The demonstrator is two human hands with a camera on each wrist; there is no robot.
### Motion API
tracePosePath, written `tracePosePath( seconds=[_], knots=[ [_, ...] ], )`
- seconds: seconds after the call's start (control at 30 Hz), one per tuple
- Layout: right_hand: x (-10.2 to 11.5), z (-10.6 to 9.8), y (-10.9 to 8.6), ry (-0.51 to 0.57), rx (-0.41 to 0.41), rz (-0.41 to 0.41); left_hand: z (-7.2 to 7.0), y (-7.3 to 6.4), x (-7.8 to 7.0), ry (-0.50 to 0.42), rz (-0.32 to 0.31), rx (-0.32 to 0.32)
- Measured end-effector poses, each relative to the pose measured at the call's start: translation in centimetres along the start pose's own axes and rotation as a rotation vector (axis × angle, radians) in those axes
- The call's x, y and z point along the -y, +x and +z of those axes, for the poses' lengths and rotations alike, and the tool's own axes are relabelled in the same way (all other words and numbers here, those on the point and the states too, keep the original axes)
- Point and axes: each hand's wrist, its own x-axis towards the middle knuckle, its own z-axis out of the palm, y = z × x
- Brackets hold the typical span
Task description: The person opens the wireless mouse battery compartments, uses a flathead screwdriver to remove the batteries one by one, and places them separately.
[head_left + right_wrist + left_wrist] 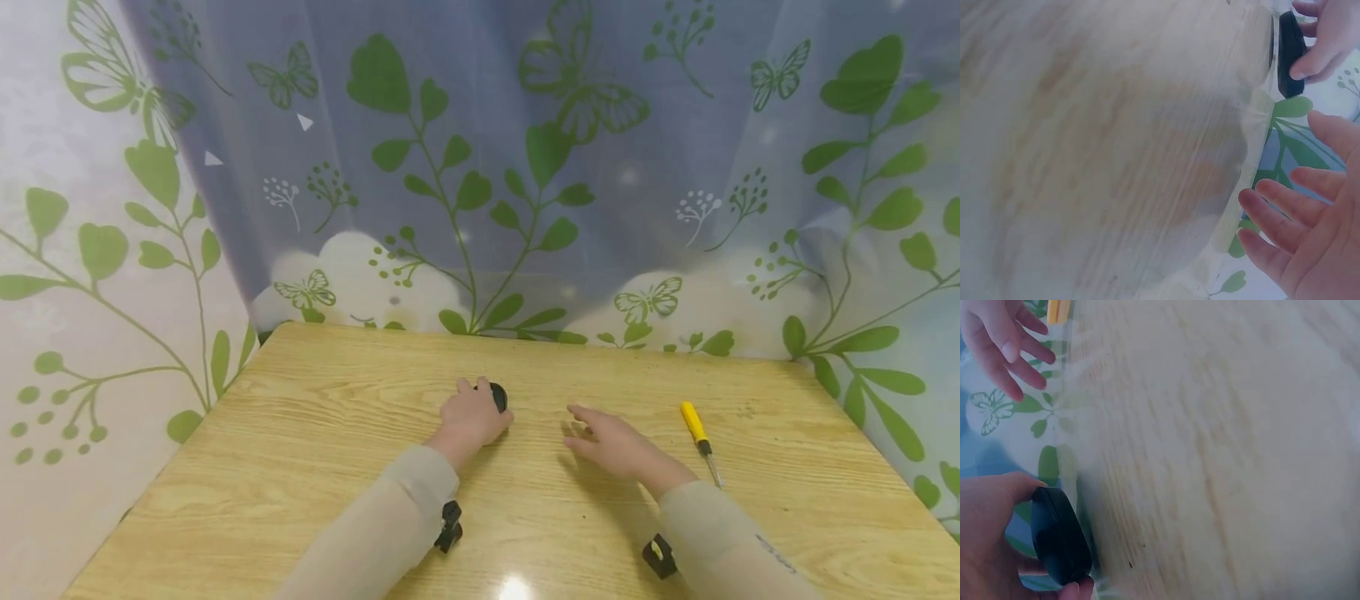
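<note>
My left hand [472, 417] grips a black, rounded object [1060, 537] about the size and shape of a computer mouse, with thumb and fingers at its two ends. In the right wrist view a narrow gap shows between this black object [1291, 56] and the table. Most of its top is hidden under the hand in the head view. To its right, my right hand [611, 443] hovers over the table with fingers spread and nothing in them. A screwdriver [696, 427] with a yellow handle lies on the table to the right of that hand.
The wooden table [315, 400] reaches back to a curtain [480, 208] printed with green leaves and butterflies. More of the printed cloth hangs along the left and right sides. Small black wrist cameras sit below both sleeves.
</note>
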Motion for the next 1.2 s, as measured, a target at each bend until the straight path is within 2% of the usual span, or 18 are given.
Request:
tracePosePath(
  seconds=[0.3, 0.4, 0.6, 0.87, 1.07, 1.2],
  knots=[
    [0.4, 0.5, 0.8, -0.021, -0.008, 0.009, -0.1, -0.3, -0.6, -0.139, 0.017, -0.012],
    [0.6, 0.6, 0.9, -0.02, -0.013, -0.001, -0.2, -0.4, -0.7, -0.233, 0.027, 0.008],
    [0.9, 0.8, 1.5, 0.049, 0.001, 0.015, -0.4, -0.7, -0.6, -0.457, 0.052, 0.053],
    [1.4, 0.9, 2.0, 0.14, -0.025, 0.029, -0.2, -0.6, -0.4, -0.855, 0.133, 0.208],
    [1.5, 1.0, 2.1, 0.252, -0.014, 0.012, -0.1, -0.8, -0.7, -1.017, 0.142, 0.282],
    [1.4, 1.2, 2.2, 0.333, 0.0, 0.009, 0.0, -1.0, -0.7, -1.087, 0.166, 0.342]
  ],
)
